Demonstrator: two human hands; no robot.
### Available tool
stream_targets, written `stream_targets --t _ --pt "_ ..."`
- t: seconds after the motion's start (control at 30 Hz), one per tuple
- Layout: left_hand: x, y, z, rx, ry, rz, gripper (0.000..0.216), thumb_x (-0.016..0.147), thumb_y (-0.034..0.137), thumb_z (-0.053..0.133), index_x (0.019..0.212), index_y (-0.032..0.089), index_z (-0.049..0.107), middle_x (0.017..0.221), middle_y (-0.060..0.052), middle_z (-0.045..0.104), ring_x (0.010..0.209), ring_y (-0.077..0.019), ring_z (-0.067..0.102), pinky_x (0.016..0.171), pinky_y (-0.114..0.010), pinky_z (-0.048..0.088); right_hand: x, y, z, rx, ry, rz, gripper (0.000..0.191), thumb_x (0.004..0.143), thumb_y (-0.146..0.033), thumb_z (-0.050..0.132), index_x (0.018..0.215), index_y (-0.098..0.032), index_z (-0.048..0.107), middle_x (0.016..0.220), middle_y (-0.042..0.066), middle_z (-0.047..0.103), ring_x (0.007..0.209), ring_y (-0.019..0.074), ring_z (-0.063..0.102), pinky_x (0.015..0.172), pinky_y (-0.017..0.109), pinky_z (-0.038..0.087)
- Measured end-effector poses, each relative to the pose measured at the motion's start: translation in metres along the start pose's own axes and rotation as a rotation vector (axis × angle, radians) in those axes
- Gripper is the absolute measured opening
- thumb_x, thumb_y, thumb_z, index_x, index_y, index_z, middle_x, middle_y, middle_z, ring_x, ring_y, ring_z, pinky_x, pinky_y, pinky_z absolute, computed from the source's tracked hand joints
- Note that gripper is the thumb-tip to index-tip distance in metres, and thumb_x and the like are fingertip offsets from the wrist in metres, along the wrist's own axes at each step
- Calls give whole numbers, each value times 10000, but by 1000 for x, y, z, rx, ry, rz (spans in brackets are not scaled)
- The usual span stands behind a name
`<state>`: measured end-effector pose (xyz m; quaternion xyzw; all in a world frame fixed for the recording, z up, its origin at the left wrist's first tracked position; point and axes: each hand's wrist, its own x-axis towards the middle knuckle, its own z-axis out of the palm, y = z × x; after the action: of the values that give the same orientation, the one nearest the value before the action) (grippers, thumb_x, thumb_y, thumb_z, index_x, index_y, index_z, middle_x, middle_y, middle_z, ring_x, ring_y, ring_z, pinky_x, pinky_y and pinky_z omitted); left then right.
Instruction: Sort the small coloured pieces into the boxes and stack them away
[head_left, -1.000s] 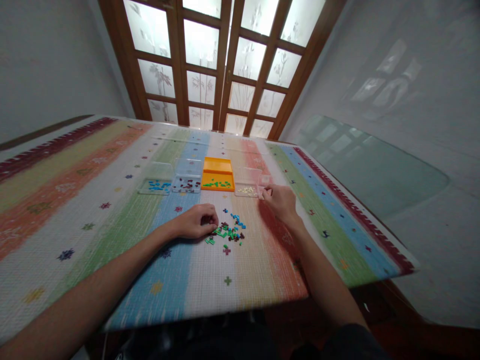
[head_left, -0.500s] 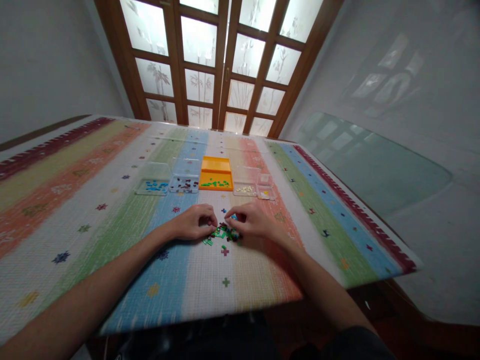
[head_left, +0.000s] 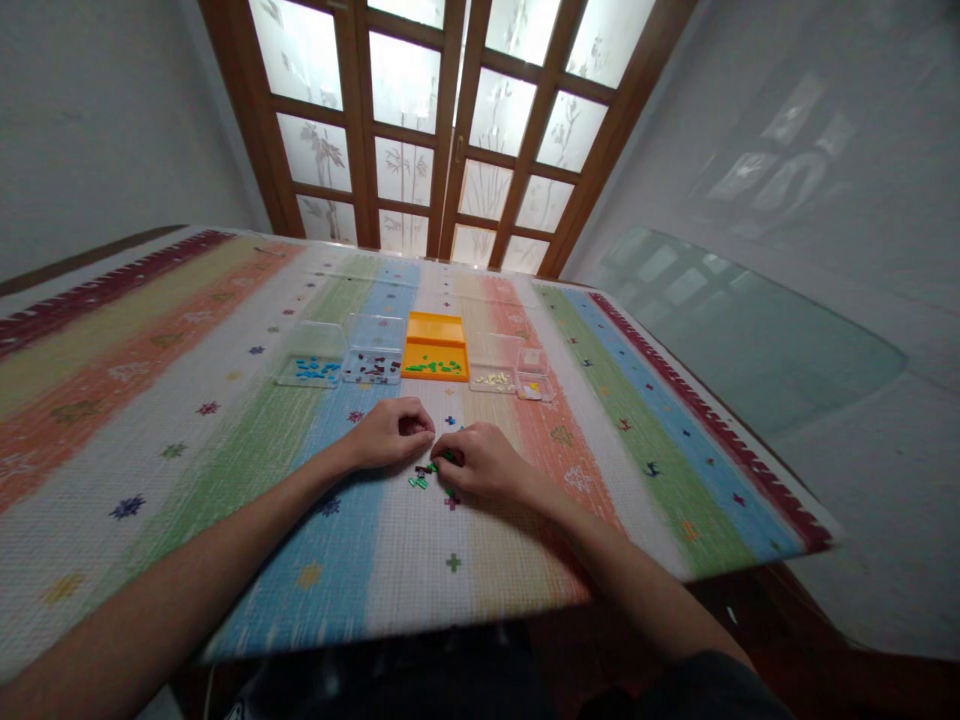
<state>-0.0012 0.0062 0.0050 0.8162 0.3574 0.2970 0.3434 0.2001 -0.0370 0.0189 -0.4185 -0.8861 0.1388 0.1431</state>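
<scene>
Both hands (head_left: pixel 390 434) (head_left: pixel 484 460) — near small pieces (head_left: pixel 418 482)

Small green pieces (head_left: pixel 418 483) and dark-red pieces (head_left: pixel 422 470) lie loose in a close cluster on a white stripe of the tablecloth (head_left: pixel 411 565), the nearest green ones bright, others partly hidden

On my feed I see striped tablecloth (head_left: pixel 405 570) beneath the fingers (head_left: pixel 424 418), bright glazed doors (head_left: pixel 442 130) far beyond, grey wall (head_left: pixel 750 60) rightward.

The right hand (head_left: pixel 481 460) seemingly hides part of the loose pieces (head_left: pixel 418 482).
</scene>
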Motion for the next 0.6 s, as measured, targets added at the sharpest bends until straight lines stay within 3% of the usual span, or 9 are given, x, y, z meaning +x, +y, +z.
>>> stream_targets --t 0.3,0.6 --pt "2 -3 -1 0 87 -17 129 786 264 629 750 154 687 705 -9 621 654 -135 537 625 -257 422 -1 4 -6 -99 -40 -24 215 816 -163 600 926 -190 783 834 66 773 672 160 635 633 266 375" --pt "1 -2 -2 -23 73 -11 141 802 273 628 762 153 689 710 -10 617 658 -135 530 629 -263 418 0 7 -1 -66 -13 -7 175 834 -192 618 890 -192 784 752 50 747 630 150 606 621 267 359"
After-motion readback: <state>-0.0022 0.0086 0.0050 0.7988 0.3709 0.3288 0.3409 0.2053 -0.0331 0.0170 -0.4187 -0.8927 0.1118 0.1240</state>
